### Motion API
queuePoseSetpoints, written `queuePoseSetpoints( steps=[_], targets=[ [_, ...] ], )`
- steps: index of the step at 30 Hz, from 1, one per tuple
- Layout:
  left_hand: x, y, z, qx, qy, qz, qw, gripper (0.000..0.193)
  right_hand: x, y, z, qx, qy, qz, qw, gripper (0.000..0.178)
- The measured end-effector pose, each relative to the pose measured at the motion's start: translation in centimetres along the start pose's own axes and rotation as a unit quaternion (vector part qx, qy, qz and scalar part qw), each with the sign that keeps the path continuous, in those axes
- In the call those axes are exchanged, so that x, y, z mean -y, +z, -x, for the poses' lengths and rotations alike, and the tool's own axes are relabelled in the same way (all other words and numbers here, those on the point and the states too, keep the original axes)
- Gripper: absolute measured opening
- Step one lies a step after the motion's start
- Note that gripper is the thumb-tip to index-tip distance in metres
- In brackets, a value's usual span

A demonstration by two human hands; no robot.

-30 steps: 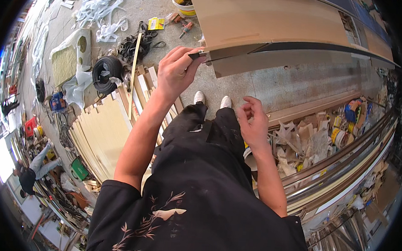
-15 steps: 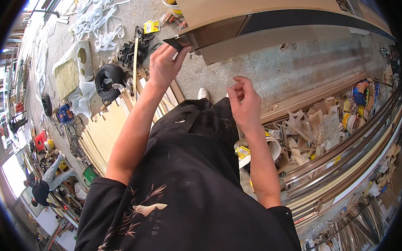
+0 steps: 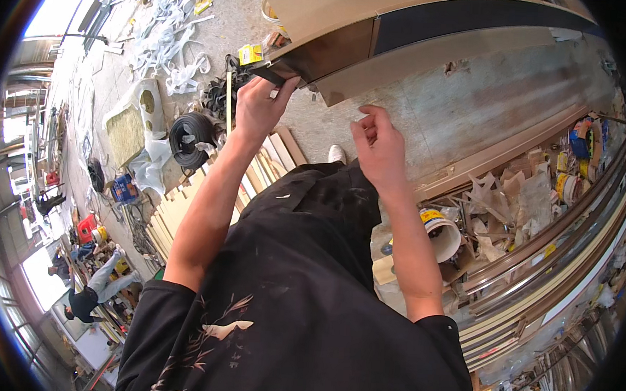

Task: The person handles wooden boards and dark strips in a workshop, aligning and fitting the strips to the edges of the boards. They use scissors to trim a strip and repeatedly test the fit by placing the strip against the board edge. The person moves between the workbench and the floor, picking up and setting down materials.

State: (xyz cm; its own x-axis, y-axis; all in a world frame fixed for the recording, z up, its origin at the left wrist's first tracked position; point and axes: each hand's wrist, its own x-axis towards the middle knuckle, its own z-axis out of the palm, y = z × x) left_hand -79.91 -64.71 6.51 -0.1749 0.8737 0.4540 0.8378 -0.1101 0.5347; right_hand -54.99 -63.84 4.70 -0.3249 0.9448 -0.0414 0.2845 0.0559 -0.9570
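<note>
My left hand [image 3: 262, 110] pinches the end of a dark, glossy strip [image 3: 269, 74] between thumb and fingers. That strip sits at the near left end of a long panel with a bronze-brown section [image 3: 335, 49] and a black section [image 3: 435, 28]. A beige board [image 3: 323, 5] lies along the panel's far side, and a tan lower face [image 3: 405, 66] along its near side. Apart from the panel, my right hand [image 3: 380, 148] hangs in the air over the floor. Its index finger and thumb are bent with a gap between them, and nothing shows in it.
Left of the panel lie a black coil [image 3: 190, 139], a yellow box [image 3: 250, 54] and crumpled clear plastic [image 3: 183, 75]. Pale wooden strips [image 3: 166, 223] lie below my left arm. At right are a white bucket [image 3: 444, 238] and long profiles [image 3: 535, 278]. A person [image 3: 92, 297] bends at far left.
The view has shifted, so floor items appear farther right. My left hand keeps hold of the dark strip's end. My right hand stays raised, its index finger and thumb slightly differently bent.
</note>
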Motion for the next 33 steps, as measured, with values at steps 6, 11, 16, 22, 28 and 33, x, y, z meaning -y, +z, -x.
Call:
queuePoseSetpoints(
  steps=[6,11,16,22,28,33],
  targets=[
    [0.8,-1.0,-0.6,0.07,-0.023,-0.008,0.997,0.012,-0.7,5.2,2.2,0.063,0.022,-0.031,0.997,0.029],
    [0.4,-2.0,-1.8,0.148,-0.03,-0.047,0.987,0.012,-2.1,9.9,2.0,0.05,0.011,-0.065,0.997,0.019],
    [0.4,-1.7,-3.2,0.143,0.077,0.003,0.987,0.009,-3.7,14.6,-1.1,-0.078,0.012,-0.074,0.994,0.014],
    [1.2,-1.5,-4.4,0.163,0.164,0.021,0.973,0.005,-3.9,18.3,-4.1,-0.27,-0.051,-0.058,0.96,0.019],
    [0.8,-1.2,-5.1,0.176,0.214,-0.006,0.961,0.011,-4.6,20.1,-6.3,-0.402,-0.144,-0.073,0.901,0.018],
    [2.8,-1.2,-5.5,0.167,0.261,-0.041,0.95,0.009,-4.8,21.1,-6.5,-0.399,-0.127,-0.04,0.907,0.018]
  ],
)
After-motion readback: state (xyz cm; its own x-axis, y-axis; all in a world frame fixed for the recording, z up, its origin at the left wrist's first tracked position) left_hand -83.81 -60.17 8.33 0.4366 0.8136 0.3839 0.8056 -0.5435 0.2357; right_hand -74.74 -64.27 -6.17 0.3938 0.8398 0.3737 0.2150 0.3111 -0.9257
